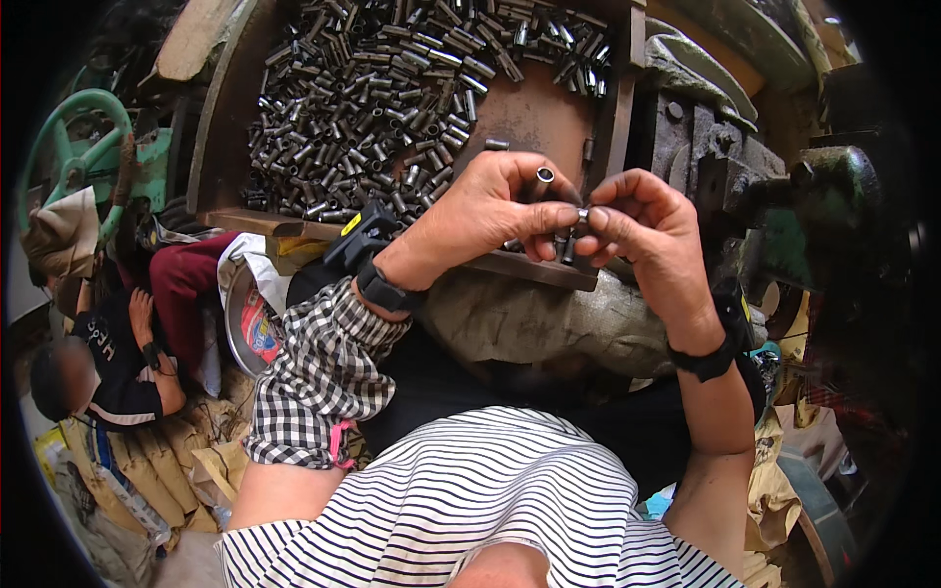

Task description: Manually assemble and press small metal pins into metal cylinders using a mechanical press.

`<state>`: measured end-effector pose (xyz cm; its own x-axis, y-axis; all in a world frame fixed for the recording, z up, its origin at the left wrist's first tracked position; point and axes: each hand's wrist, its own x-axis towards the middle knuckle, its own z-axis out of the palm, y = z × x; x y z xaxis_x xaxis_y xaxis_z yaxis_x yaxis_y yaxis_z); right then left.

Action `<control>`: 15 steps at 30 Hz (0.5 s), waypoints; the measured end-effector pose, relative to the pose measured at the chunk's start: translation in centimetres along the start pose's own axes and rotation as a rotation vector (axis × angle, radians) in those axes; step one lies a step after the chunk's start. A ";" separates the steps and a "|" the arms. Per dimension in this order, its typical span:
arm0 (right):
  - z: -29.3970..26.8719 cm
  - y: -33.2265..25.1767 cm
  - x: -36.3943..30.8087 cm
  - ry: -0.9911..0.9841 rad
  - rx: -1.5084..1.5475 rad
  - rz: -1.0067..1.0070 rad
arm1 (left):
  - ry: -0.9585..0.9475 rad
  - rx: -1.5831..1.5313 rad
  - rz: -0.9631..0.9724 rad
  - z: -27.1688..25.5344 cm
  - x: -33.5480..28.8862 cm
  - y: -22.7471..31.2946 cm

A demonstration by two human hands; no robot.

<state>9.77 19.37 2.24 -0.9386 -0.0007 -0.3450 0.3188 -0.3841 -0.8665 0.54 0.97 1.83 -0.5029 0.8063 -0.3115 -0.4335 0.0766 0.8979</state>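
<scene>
My left hand (490,208) is closed over the front edge of the tray, with a short metal tube (545,176) sticking up between its thumb and fingers, open end toward me. A small shiny metal piece (583,214) sits between the thumb tips of both hands. My right hand (647,227) pinches that piece from the other side. Below the thumbs, dark tube ends (566,245) show near the left fingers; whether they are held or lie in the tray is hard to tell. Many similar short metal tubes (363,137) lie heaped in the tray behind my hands.
The rusty metal tray (534,106) has raised sides. Dark, greasy machinery (774,196) stands close on the right. A stuffed grey sack (539,318) lies under the tray's front edge. At far left are a green handwheel (78,157) and another person (123,353), seated.
</scene>
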 end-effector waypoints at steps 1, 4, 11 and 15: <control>0.0 0.2 -0.2 0.035 -0.019 -0.055 | -0.010 0.004 0.014 0.0 0.0 -0.1; -0.6 -0.1 -0.5 0.001 -0.001 -0.057 | 0.023 -0.022 -0.036 0.9 -0.1 0.3; 0.9 -1.5 -3.6 0.212 -0.466 -0.394 | 0.206 -0.124 0.060 0.6 -0.5 -0.2; 0.5 -4.2 -13.6 0.265 -0.605 -0.684 | 0.275 -0.088 0.190 0.2 -1.8 -0.2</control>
<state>21.16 20.55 10.78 -0.9102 0.2852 0.3002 -0.2048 0.3200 -0.9250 1.63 -0.40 2.29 -0.7585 0.6118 -0.2246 -0.3700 -0.1205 0.9212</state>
